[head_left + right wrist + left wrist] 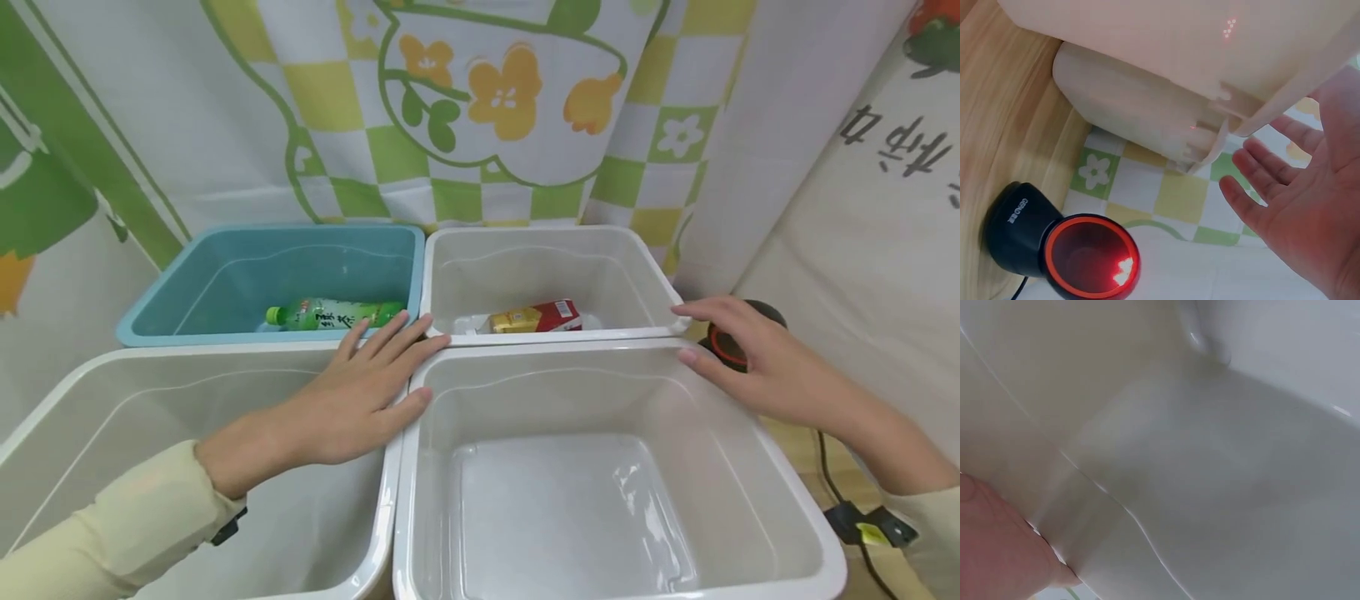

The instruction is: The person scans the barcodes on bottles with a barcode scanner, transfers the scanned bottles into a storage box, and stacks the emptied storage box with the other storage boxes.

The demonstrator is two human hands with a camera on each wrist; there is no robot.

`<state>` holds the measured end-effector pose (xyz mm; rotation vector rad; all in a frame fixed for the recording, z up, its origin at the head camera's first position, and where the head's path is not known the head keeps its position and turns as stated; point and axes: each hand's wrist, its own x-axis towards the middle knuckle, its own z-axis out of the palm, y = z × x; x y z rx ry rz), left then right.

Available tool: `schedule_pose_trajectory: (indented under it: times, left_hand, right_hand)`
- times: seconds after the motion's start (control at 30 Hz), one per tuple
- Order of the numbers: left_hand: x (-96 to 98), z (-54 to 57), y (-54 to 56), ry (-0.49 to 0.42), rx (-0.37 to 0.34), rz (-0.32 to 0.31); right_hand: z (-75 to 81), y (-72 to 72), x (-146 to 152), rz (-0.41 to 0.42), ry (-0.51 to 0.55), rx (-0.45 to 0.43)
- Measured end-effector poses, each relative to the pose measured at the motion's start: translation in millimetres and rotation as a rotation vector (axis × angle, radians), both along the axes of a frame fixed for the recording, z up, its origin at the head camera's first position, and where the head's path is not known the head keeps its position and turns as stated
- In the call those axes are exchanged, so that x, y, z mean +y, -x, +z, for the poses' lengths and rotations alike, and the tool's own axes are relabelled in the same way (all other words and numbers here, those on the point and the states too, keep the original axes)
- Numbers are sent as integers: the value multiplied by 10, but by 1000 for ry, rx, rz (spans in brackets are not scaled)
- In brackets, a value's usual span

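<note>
Four bins stand together in the head view. My left hand point(330, 417), fingers spread and straight, rests over the rims where they meet: the blue bin point(255, 339), back white bin point(536, 232), front left white bin point(386, 500) and front right white bin point(813, 508). At the right corner, my right hand point(772, 375) has its fingertips at the back white bin's rim and its thumb by the front one's; the right wrist view shows its fingers loosely extended. A green-capped drink bottle point(330, 314) lies in the blue bin, a red and yellow box point(536, 317) in the back white bin.
A black scanner with a glowing red ring point(1091, 253) stands on the wooden table point(1010, 119), right of the bins. Its cable runs toward a black clip-like piece point(847, 521). Patterned curtain cloth point(465, 196) hangs right behind the bins.
</note>
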<state>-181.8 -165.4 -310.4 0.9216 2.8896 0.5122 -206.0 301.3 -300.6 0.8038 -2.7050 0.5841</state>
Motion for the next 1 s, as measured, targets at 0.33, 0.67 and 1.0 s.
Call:
schedule_pose_trajectory:
  times: [0.33, 0.67, 1.0]
  left_hand:
    - [4, 30, 36, 28, 60, -9]
    - [-3, 41, 29, 59, 146, 15]
    - [46, 107, -82, 83, 221, 85]
  right_hand:
    - [-50, -69, -1, -34, 53, -8]
    - [-122, -87, -50, -70, 27, 55]
    - [-158, -297, 169, -153, 19, -164]
